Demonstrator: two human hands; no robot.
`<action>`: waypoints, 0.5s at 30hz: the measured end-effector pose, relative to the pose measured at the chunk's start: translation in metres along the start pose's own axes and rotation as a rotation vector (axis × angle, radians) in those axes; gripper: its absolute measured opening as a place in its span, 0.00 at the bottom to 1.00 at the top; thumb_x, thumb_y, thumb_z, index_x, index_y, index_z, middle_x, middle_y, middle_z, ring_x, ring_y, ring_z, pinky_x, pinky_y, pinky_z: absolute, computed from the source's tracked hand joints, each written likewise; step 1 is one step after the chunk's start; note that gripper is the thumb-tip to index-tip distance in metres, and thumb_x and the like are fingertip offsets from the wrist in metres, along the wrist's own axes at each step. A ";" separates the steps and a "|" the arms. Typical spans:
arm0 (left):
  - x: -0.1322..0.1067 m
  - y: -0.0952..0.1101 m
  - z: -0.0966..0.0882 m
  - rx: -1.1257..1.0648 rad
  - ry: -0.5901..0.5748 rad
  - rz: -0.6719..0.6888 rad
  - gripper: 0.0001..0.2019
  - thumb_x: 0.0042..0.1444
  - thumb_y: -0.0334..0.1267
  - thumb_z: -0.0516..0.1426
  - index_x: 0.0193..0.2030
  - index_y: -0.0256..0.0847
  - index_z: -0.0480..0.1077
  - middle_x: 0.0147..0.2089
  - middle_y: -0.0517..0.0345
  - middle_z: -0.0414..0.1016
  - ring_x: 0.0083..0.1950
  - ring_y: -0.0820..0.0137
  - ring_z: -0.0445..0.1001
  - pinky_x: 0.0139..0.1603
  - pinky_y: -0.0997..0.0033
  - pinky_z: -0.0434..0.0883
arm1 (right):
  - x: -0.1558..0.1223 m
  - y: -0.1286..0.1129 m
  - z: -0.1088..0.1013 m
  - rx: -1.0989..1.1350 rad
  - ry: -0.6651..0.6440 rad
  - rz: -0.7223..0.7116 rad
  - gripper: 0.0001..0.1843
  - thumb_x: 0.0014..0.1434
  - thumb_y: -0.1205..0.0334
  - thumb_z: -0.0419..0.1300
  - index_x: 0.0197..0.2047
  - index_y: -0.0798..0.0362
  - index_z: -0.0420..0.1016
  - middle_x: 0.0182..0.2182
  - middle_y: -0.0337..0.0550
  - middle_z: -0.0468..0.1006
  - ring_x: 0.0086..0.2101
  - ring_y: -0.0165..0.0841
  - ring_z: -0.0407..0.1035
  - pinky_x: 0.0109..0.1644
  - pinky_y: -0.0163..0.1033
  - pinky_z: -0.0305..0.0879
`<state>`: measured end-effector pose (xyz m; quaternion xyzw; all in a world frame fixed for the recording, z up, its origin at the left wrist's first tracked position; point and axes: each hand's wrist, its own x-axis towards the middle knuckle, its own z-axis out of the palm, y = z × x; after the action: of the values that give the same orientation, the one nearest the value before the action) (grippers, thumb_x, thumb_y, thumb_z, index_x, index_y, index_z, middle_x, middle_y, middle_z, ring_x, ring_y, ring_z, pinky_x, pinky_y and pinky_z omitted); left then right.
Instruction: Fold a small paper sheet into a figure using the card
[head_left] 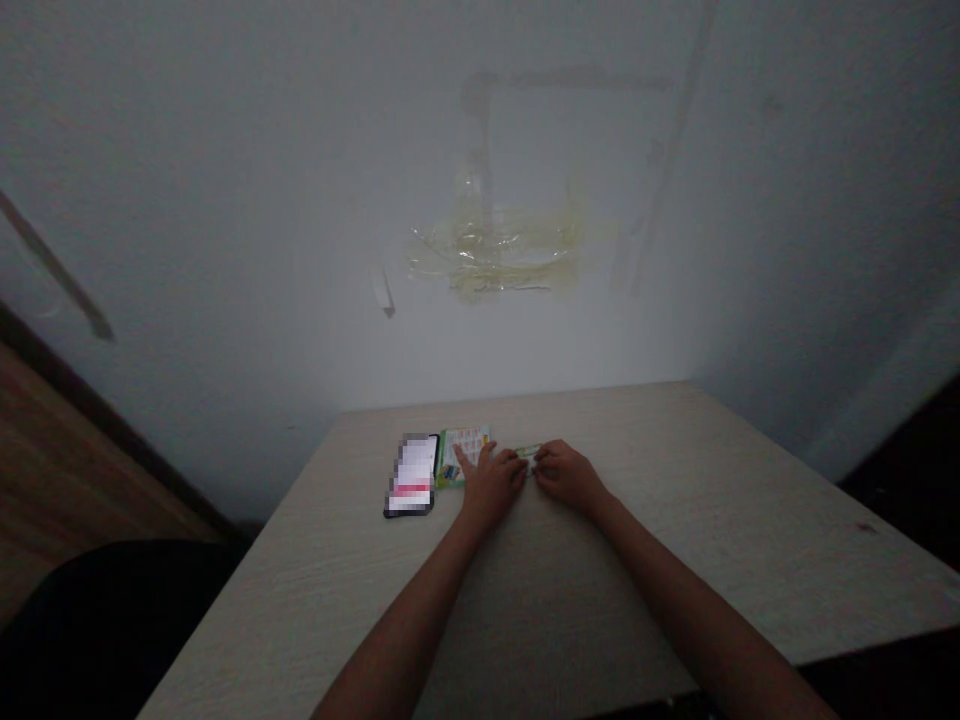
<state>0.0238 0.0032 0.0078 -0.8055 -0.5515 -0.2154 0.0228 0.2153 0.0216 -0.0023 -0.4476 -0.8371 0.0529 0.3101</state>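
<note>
Near the far side of the table my left hand [491, 482] has its outer fingers stretched over a green-and-white printed packet [466, 440]. Its thumb and forefinger are pinched together by a small green-and-white piece [528, 451], whose exact kind I cannot make out. From the other side, my right hand [568, 474] has its fingers closed on the right end of the same piece. The two hands nearly meet there, and the fingers hide most of it. To the left of the packet lies a phone [412, 475] with a lit, blurred screen.
The pale wooden table [360, 610] meets a grey wall [300, 250] at its far edge. Clear yellowed tape [502, 255] sticks to the wall. A dark rounded object [112, 620] stands left of the table, beside a brown wooden panel [82, 460].
</note>
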 end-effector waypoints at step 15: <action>-0.001 -0.004 0.006 -0.054 -0.013 -0.007 0.12 0.63 0.47 0.53 0.51 0.63 0.74 0.54 0.63 0.77 0.65 0.52 0.60 0.59 0.19 0.21 | -0.007 0.004 -0.002 -0.027 -0.084 -0.054 0.14 0.63 0.62 0.54 0.46 0.47 0.79 0.47 0.43 0.80 0.46 0.34 0.74 0.53 0.39 0.69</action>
<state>0.0220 0.0056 0.0013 -0.8053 -0.5484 -0.2252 -0.0032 0.2222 0.0181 -0.0055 -0.4265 -0.8617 0.0518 0.2701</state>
